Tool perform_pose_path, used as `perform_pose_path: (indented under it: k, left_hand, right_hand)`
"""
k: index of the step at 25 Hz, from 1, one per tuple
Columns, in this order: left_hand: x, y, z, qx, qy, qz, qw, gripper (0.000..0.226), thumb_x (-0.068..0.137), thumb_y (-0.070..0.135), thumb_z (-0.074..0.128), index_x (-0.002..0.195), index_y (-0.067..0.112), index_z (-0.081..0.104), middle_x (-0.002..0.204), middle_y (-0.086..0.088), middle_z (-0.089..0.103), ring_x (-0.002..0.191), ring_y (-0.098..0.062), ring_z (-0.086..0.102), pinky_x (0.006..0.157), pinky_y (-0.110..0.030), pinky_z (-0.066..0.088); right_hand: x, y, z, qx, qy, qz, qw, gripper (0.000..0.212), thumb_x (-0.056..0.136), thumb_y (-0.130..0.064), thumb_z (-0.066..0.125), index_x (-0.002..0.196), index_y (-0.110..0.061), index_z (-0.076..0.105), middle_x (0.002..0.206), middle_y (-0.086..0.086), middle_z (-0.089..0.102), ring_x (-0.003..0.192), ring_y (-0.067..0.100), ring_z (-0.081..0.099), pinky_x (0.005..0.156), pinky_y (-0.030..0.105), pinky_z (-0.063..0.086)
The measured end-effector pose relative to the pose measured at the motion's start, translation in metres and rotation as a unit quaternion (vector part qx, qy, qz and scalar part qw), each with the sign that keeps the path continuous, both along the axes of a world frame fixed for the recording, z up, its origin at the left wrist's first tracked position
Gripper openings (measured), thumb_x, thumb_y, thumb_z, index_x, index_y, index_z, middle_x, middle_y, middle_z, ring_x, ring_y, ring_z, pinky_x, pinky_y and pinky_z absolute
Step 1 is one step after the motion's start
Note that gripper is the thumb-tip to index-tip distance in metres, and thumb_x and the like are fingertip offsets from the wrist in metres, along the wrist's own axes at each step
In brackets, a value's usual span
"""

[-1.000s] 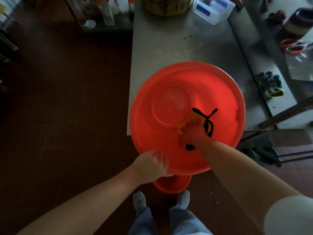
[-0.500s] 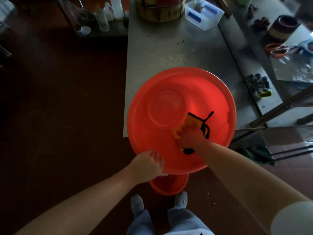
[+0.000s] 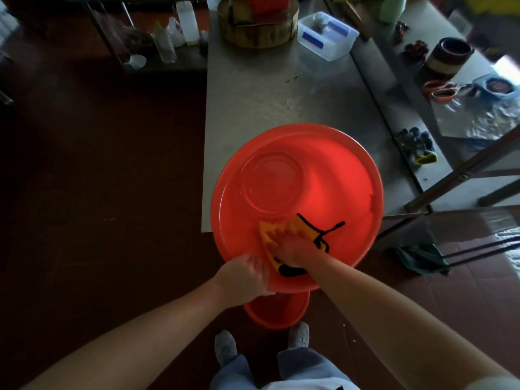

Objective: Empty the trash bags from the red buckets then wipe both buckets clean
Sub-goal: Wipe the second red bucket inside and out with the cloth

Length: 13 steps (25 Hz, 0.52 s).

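Note:
A big red bucket is tipped toward me at the near edge of a steel table, its inside facing up. My left hand grips its near rim. Inside, my right hand presses an orange cloth with black trim flat against the near inner wall, fingers spread. A second red bucket stands on the floor under the first, mostly hidden by it, just ahead of my shoes.
On the table's far end sit a round wooden block and a clear plastic tub. A second counter at right holds gloves, scissors and plastic sheeting. Bottles stand on a low shelf at left. Dark floor lies left.
My right hand has slid the cloth leftward along the bucket's inner wall, closer to my left hand. The view has tilted, showing more of the table's far end.

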<state>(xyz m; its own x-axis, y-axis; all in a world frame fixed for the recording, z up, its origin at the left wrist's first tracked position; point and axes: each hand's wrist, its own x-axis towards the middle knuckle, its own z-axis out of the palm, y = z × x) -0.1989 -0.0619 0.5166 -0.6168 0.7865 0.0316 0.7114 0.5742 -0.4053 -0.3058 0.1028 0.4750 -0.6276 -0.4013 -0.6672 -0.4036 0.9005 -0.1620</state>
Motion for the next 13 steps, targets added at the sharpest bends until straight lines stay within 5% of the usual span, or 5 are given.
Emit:
perform_pose_path:
  k: [6, 13]
  left_hand:
    - [0.004, -0.001, -0.001, 0.001, -0.009, 0.012, 1.000, 0.071, 0.093, 0.071, 0.041, 0.092, 0.009, 0.075, 0.087, -0.012, 0.076, 0.079, -0.025, 0.073, 0.077, -0.034, 0.058]
    - [0.004, -0.004, 0.002, -0.024, -0.011, -0.023, 0.999, 0.064, 0.094, 0.069, 0.040, 0.081, 0.016, 0.074, 0.077, -0.004, 0.073, 0.071, -0.020, 0.070, 0.072, -0.030, 0.056]
  right_hand:
    - [-0.016, 0.058, 0.014, 0.167, 0.151, 0.063, 0.972, 0.062, 0.102, -0.059, 0.020, 0.159, -0.034, 0.023, 0.168, 0.000, 0.017, 0.155, 0.028, 0.006, 0.122, 0.053, -0.005]
    - [0.031, -0.001, 0.011, 0.000, -0.002, -0.036, 0.999, 0.059, 0.106, -0.051, 0.017, 0.161, -0.033, 0.011, 0.169, -0.002, 0.008, 0.155, 0.028, 0.006, 0.122, 0.055, 0.006]
